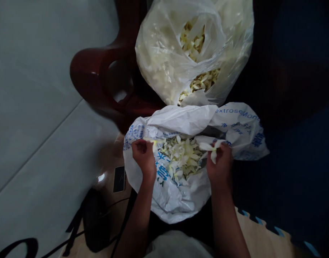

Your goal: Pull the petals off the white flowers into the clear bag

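Observation:
A white plastic sack (pixel 175 202) with blue printing lies open in front of me, holding a heap of pale white-yellow flowers (pixel 183 156). My left hand (pixel 144 157) is over the sack's left side, its fingers pinched on a small yellowish flower part (pixel 154 142). Over the right side, my right hand (pixel 220 161) grips a white flower (pixel 213 148) with its petals spread out. Both hands are apart, one on each side of the heap.
Beyond the sack, a large translucent plastic bag (pixel 164 68) full of flowers rests on a dark red chair (pixel 91 70). On the floor at left are a phone-like flat object (pixel 119 179) and a black bag (pixel 97 218). Foam mat edges (pixel 263 229) show at lower right.

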`<action>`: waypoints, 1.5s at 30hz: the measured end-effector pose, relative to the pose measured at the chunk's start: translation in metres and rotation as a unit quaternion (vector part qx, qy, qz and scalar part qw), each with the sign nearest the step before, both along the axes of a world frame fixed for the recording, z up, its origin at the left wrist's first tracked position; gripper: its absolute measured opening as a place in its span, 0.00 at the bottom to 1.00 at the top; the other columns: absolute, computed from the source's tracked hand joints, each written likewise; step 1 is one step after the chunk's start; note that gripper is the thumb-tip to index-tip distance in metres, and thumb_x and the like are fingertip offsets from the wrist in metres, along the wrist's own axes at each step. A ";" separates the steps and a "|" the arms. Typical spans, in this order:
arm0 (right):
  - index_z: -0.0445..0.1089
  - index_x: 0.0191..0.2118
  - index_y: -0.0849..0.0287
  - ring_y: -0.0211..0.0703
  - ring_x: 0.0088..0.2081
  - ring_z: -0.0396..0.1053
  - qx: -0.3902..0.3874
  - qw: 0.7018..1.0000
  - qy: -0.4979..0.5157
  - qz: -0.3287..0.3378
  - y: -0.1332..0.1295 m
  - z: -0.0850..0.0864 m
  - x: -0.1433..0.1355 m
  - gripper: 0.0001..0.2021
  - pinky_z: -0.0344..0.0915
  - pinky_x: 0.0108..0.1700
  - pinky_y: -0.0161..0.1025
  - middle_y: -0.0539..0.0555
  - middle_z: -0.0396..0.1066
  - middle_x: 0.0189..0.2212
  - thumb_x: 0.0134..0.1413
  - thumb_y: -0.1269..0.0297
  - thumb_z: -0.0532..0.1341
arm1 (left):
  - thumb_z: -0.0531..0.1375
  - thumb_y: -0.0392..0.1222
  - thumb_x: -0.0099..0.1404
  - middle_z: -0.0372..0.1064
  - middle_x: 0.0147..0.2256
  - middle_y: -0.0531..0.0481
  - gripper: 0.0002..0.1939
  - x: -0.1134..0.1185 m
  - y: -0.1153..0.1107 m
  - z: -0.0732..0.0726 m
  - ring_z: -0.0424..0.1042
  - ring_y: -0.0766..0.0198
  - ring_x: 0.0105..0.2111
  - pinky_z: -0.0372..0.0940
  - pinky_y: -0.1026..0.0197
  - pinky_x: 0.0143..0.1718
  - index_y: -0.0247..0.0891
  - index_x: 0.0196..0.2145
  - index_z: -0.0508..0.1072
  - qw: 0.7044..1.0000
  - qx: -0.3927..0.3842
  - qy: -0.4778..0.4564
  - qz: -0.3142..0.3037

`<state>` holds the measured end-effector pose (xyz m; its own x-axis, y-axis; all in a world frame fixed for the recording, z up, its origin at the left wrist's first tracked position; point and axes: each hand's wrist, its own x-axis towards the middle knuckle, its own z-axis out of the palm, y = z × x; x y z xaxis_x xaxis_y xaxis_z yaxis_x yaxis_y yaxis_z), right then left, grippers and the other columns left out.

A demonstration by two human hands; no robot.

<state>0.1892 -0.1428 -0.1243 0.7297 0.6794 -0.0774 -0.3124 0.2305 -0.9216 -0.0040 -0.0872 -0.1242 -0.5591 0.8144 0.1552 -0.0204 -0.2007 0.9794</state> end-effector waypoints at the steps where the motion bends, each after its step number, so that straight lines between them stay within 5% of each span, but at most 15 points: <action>1: 0.62 0.28 0.56 0.35 0.25 0.61 -0.011 0.999 -0.031 0.015 -0.002 0.001 -0.004 0.04 0.62 0.26 0.34 0.47 0.63 0.25 0.47 0.63 0.58 | 0.60 0.34 0.54 0.61 0.29 0.56 0.09 -0.001 0.000 -0.001 0.67 0.72 0.29 0.65 0.68 0.34 0.36 0.34 0.63 1.000 -0.011 0.015 -0.019; 5: 0.67 0.32 0.58 0.34 0.28 0.62 -0.010 0.988 -0.146 0.058 -0.004 0.011 -0.035 0.09 0.61 0.32 0.34 0.47 0.64 0.27 0.40 0.71 0.65 | 0.61 0.37 0.55 0.67 0.30 0.53 0.15 0.016 -0.011 0.002 0.70 0.69 0.32 0.65 0.66 0.37 0.38 0.42 0.66 0.990 -0.044 0.068 -0.115; 9: 0.72 0.38 0.55 0.39 0.38 0.66 0.006 0.908 -0.393 0.146 -0.004 0.024 -0.054 0.08 0.64 0.41 0.38 0.52 0.68 0.35 0.51 0.70 0.60 | 0.60 0.40 0.58 0.72 0.36 0.47 0.13 0.036 -0.026 0.014 0.72 0.65 0.37 0.66 0.65 0.39 0.37 0.42 0.71 0.973 -0.056 0.051 -0.219; 12: 0.72 0.40 0.54 0.42 0.43 0.67 0.002 0.876 -0.455 0.160 -0.004 0.025 -0.052 0.09 0.63 0.47 0.41 0.54 0.70 0.39 0.53 0.69 0.60 | 0.58 0.42 0.60 0.73 0.39 0.46 0.11 0.041 -0.032 0.020 0.72 0.64 0.40 0.66 0.64 0.41 0.37 0.40 0.73 0.961 -0.054 0.018 -0.270; 18: 0.72 0.41 0.56 0.42 0.43 0.69 0.004 0.895 -0.436 0.094 -0.004 0.015 -0.042 0.09 0.66 0.46 0.41 0.54 0.72 0.39 0.51 0.69 0.62 | 0.56 0.41 0.62 0.73 0.40 0.47 0.10 0.046 -0.036 0.020 0.72 0.63 0.41 0.65 0.63 0.44 0.37 0.39 0.75 0.934 -0.048 0.010 -0.355; 28: 0.74 0.34 0.57 0.43 0.40 0.71 0.003 0.948 -0.294 0.117 0.000 0.004 -0.043 0.05 0.66 0.45 0.43 0.54 0.74 0.35 0.49 0.66 0.63 | 0.57 0.40 0.62 0.73 0.41 0.47 0.11 0.045 -0.034 0.017 0.71 0.63 0.43 0.64 0.63 0.46 0.38 0.41 0.74 0.931 -0.041 0.005 -0.363; 33: 0.70 0.36 0.58 0.42 0.43 0.67 -0.004 0.937 -0.313 0.159 0.000 0.003 -0.043 0.05 0.63 0.47 0.42 0.55 0.70 0.38 0.55 0.66 0.58 | 0.61 0.40 0.59 0.72 0.39 0.46 0.11 0.046 -0.035 0.013 0.71 0.64 0.40 0.65 0.64 0.44 0.37 0.40 0.74 0.928 -0.042 -0.015 -0.369; 36: 0.68 0.35 0.58 0.42 0.44 0.65 0.000 0.930 -0.325 0.172 -0.001 0.005 -0.047 0.06 0.60 0.50 0.42 0.54 0.66 0.38 0.58 0.64 0.54 | 0.63 0.40 0.56 0.73 0.36 0.48 0.10 0.047 -0.034 0.009 0.72 0.65 0.38 0.65 0.64 0.42 0.36 0.37 0.74 0.934 -0.061 -0.030 -0.351; 40: 0.65 0.36 0.57 0.42 0.44 0.64 0.039 0.966 -0.165 0.197 -0.001 0.008 -0.051 0.08 0.60 0.51 0.43 0.54 0.65 0.39 0.59 0.60 0.52 | 0.63 0.41 0.54 0.72 0.31 0.50 0.09 0.042 -0.026 -0.002 0.71 0.68 0.31 0.65 0.66 0.36 0.35 0.34 0.73 0.964 -0.093 -0.076 -0.235; 45: 0.61 0.35 0.55 0.39 0.38 0.67 0.088 0.992 -0.032 0.090 -0.003 0.017 -0.031 0.06 0.64 0.46 0.43 0.51 0.64 0.31 0.58 0.59 0.53 | 0.62 0.39 0.53 0.69 0.30 0.53 0.09 0.018 -0.006 -0.013 0.69 0.70 0.29 0.63 0.66 0.34 0.34 0.33 0.70 0.991 -0.075 -0.100 -0.050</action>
<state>0.1578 -0.1457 -0.1070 0.5952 0.7977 0.0972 -0.3050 0.3362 -0.8910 0.0140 -0.0930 -0.1373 -0.4819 0.8728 -0.0771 -0.2287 -0.0404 0.9727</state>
